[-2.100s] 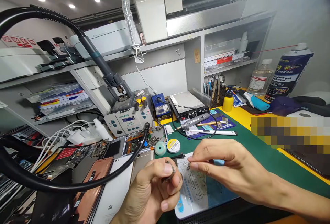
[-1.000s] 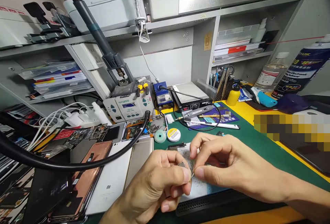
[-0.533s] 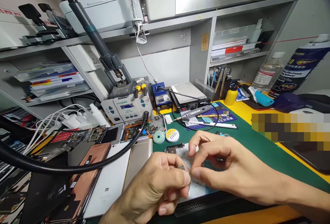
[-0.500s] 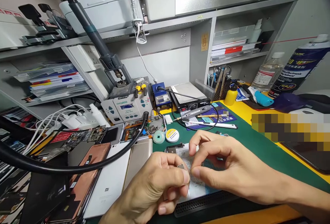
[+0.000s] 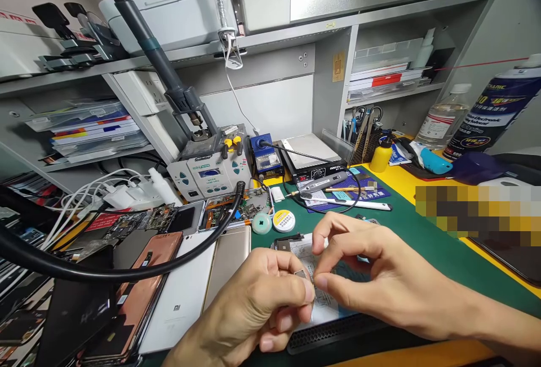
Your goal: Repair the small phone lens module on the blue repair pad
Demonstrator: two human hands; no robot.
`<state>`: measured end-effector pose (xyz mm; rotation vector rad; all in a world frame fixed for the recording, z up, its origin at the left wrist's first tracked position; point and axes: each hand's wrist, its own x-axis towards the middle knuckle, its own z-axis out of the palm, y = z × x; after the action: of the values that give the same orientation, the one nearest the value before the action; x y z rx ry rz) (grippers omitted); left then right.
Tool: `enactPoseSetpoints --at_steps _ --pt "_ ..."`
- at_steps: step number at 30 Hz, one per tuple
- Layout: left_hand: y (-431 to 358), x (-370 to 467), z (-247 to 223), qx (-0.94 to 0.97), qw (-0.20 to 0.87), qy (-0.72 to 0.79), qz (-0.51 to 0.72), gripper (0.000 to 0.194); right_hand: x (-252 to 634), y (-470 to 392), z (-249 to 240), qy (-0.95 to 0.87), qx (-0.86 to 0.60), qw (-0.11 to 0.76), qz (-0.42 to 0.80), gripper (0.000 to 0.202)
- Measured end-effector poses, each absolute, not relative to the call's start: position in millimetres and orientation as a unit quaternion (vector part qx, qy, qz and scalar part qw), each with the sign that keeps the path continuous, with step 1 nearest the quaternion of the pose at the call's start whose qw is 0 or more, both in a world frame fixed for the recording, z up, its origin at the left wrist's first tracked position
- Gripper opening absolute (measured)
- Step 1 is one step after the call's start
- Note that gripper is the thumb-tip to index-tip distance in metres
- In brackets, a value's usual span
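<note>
My left hand (image 5: 270,293) pinches a small metal part (image 5: 301,274) between thumb and forefinger, and only its upper edge shows. Close by on the right, my right hand (image 5: 359,268) has its thumb tip near that part. Its fingers are curled, with a gap between thumb and forefinger, and I see nothing held there. Beneath both hands lies a white printed sheet (image 5: 306,243) on the green mat (image 5: 426,260). A small dark component (image 5: 284,244) rests at the sheet's upper left.
Phones, including a white one (image 5: 181,299), crowd the left. A black hose (image 5: 127,277) arches over them. Behind the hands are a round white-and-yellow tin (image 5: 283,221), a white-handled brush (image 5: 363,204) and a hot plate (image 5: 310,153). A yellow bottle (image 5: 381,155) stands back right.
The view has shifted slightly, so the bench items appear a little to the right. Both hands keep nearly the same pose, and the small part is still in my left hand.
</note>
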<state>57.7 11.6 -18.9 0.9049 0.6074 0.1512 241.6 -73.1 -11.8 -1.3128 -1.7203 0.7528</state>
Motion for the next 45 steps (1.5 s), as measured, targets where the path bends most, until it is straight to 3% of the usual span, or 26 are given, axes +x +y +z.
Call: enactPoseSetpoints --at_steps 21,34,45 --pt "12.3 56.5 -19.9 0.519 0.792 0.302 0.113 0.016 242.0 -68.9 -16.5 -0.682 -0.562 0.409 0.227 0.012" --pt "9.2 56.8 -16.9 0.598 0.713 0.345 0.122 0.033 240.3 -68.4 -15.3 -0.589 -0.601 0.399 0.365 0.023" --pt "9.3 57.3 -16.9 0.644 0.672 0.353 0.099 0.023 235.2 -72.3 -16.0 -0.623 -0.557 0.441 0.328 0.007"
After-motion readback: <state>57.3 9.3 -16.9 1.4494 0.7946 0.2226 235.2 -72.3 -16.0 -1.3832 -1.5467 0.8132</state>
